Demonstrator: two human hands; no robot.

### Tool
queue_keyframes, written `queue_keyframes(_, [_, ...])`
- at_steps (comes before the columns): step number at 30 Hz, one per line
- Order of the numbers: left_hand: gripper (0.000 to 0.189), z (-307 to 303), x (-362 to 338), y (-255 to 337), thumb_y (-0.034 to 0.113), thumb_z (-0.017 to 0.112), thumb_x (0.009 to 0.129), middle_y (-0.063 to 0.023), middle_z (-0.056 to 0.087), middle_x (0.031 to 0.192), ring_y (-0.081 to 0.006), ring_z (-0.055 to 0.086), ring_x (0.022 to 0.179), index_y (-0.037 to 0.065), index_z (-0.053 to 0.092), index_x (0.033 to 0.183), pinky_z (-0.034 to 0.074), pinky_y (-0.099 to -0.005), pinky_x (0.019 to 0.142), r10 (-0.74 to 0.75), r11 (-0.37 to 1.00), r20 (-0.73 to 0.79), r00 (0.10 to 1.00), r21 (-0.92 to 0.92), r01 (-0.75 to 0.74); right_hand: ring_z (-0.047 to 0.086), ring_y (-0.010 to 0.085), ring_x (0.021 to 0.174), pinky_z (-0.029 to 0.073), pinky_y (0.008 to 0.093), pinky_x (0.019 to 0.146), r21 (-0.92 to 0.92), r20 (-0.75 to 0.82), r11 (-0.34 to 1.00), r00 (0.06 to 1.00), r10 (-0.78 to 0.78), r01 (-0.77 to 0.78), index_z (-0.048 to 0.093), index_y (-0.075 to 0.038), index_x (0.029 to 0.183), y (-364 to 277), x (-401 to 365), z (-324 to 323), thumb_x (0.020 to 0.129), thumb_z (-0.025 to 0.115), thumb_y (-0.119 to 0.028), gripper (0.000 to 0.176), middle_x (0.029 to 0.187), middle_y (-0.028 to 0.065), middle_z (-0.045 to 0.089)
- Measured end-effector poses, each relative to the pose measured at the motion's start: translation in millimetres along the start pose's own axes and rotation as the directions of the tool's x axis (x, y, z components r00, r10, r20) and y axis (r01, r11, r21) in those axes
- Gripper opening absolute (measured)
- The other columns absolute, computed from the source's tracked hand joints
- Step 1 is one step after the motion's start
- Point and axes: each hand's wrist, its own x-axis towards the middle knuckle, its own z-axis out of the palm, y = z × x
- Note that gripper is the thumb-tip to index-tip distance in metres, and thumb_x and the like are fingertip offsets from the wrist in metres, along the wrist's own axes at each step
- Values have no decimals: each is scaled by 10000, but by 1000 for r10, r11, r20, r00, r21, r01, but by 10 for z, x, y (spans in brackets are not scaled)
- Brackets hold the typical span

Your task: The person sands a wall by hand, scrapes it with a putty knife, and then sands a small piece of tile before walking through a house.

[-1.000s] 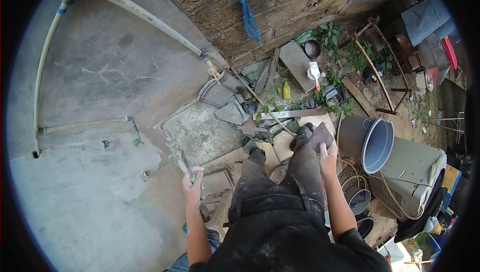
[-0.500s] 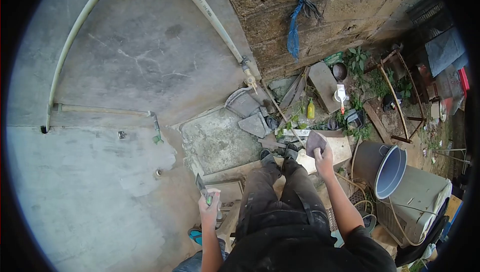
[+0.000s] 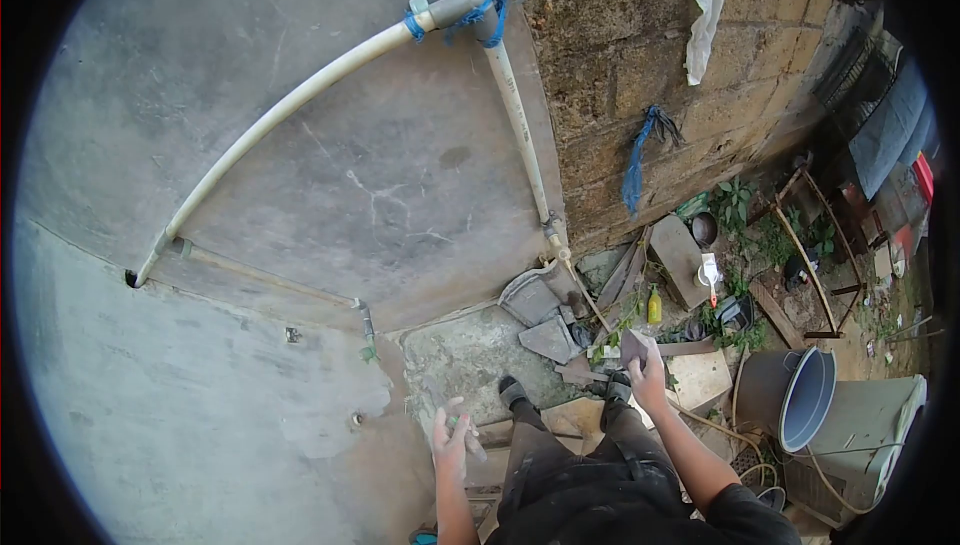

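Observation:
My left hand (image 3: 452, 440) is raised beside the plastered wall (image 3: 230, 415), its fingers partly curled around a putty knife (image 3: 455, 423). Motion smears the knife; a bit of its green handle shows, and its blade is only a faint grey streak. Pale dust covers those fingers. Out in front of my right leg, my right hand (image 3: 650, 377) grips a flat, purplish-grey square piece (image 3: 633, 347) that looks like sandpaper, with the thumb pressed on its face. Neither hand touches the wall.
White pipes (image 3: 290, 105) run along the wall to a tap (image 3: 560, 250). Broken slabs (image 3: 548, 338) and boards lie by my feet. At right are a grey tub (image 3: 808, 400), a hose (image 3: 738, 385), a yellow bottle (image 3: 654, 305) and a paintbrush (image 3: 709, 275).
The view has tilted upward, showing more pipe and wall. My feet have moved apart. My left hand has turned, blurring the putty knife; my right hand keeps its flat piece.

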Motion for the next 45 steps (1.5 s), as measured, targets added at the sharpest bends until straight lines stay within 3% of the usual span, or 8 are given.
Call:
queue_keyframes(5, [284, -370, 600, 492, 48, 608, 953, -46, 589, 813, -126, 592, 664, 14, 510, 1217, 506, -265, 605, 212, 977, 200, 957, -32, -210, 579, 333, 1146, 419, 378, 1016, 83, -124, 994, 989, 79, -69, 477, 39, 1353, -238, 30, 672, 911, 553, -49, 457, 1232, 224, 589])
queue_keyframes(18, [408, -1295, 1487, 3623, 373, 348, 1048, -155, 571, 788, -245, 575, 733, 6, 502, 962, 496, -368, 686, 854, 320, 414, 314, 58, -946, 545, 280, 1156, 402, 375, 1027, 290, -379, 955, 911, 166, -53, 525, -3, 1338, -1080, -122, 1588, 847, 510, 37, 493, 1207, 148, 561])
queue_keyframes(22, [506, -1291, 1378, 3599, 380, 303, 1063, -180, 610, 931, -279, 585, 907, -47, 574, 1042, 483, -391, 809, 791, 128, 549, 270, 284, -950, 548, 284, 1159, 390, 372, 1043, 186, -394, 979, 906, 154, -86, 529, -5, 1337, -1002, -158, 1596, 839, 511, 29, 500, 1211, 147, 567])
queue_keyframes(27, [530, -1493, 1566, 3595, 377, 348, 1049, -180, 562, 1157, -271, 551, 1062, -84, 601, 1106, 510, -414, 896, 734, 218, 543, 407, 379, -899, 545, 286, 1172, 384, 372, 1050, 160, -418, 985, 898, 133, -72, 532, -7, 1332, -921, 2, 1466, 838, 511, 33, 496, 1231, 148, 567])
queue_keyframes(31, [548, -1560, 1908, 3901, 395, 365, 1040, -165, 570, 1222, -282, 463, 1253, -88, 547, 1227, 549, -429, 909, 866, 144, 431, 253, 269, -952, 557, 274, 1157, 396, 357, 1039, 121, -552, 993, 832, 53, 16, 527, 11, 1332, -1129, 164, 1459, 825, 512, 60, 510, 1215, 142, 567])
queue_keyframes(35, [687, -1620, 2469, 4259, 460, 308, 1029, -159, 572, 1300, -336, 447, 1327, -83, 715, 927, 401, -537, 1088, 937, -146, 350, -26, 322, -935, 573, 246, 1103, 433, 341, 984, -40, -643, 993, 757, -112, 113, 560, -1, 1320, -1657, 371, 1952, 782, 501, 126, 556, 1161, 131, 568])
queue_keyframes(38, [736, -1710, 2694, 4468, 457, 204, 1031, -167, 575, 1344, -364, 496, 1293, -10, 764, 932, 413, -505, 1073, 775, -526, 602, -195, 442, -727, 569, 240, 994, 455, 332, 941, -53, -629, 990, 766, -134, 129, 601, -32, 1316, -1993, 573, 2604, 747, 514, 139, 600, 1122, 125, 555])
queue_keyframes(45, [661, -1757, 3079, 4435, 319, 160, 1030, -114, 702, 1177, -317, 652, 1107, 121, 784, 935, 475, -431, 918, 637, -744, 652, -412, 378, -551, 497, 253, 885, 437, 337, 816, -262, -602, 922, 698, -388, 286, 665, -114, 1288, -2626, 1310, 3875, 683, 630, 109, 646, 932, 76, 489])
